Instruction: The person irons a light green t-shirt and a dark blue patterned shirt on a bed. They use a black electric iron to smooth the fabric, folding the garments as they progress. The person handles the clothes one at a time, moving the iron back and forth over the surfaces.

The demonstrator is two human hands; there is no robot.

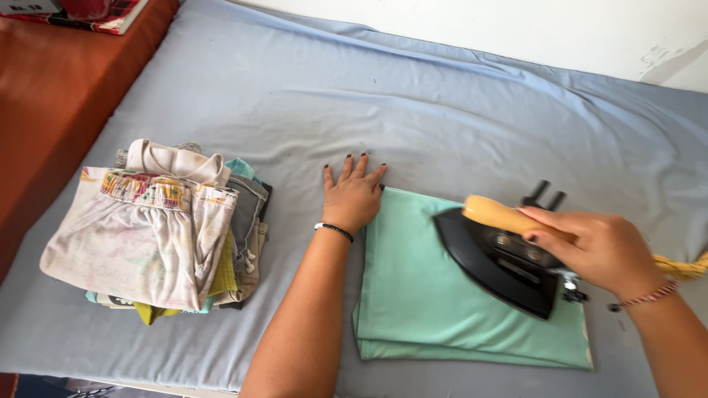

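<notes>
A folded mint-green cloth (420, 295) lies flat on the grey-blue sheet (369, 103). My left hand (352, 195) rests palm down with fingers spread at the cloth's upper left corner, holding nothing. My right hand (601, 247) grips the wooden handle of a black iron (501, 262), which sits on the right half of the green cloth with its tip pointing left.
A stack of folded clothes (158, 236), topped by a pale printed garment, sits at the left on the sheet. A yellow braided cord (682, 267) runs off to the right. An orange-brown surface (51, 96) borders the left, a white wall (553, 29) the back.
</notes>
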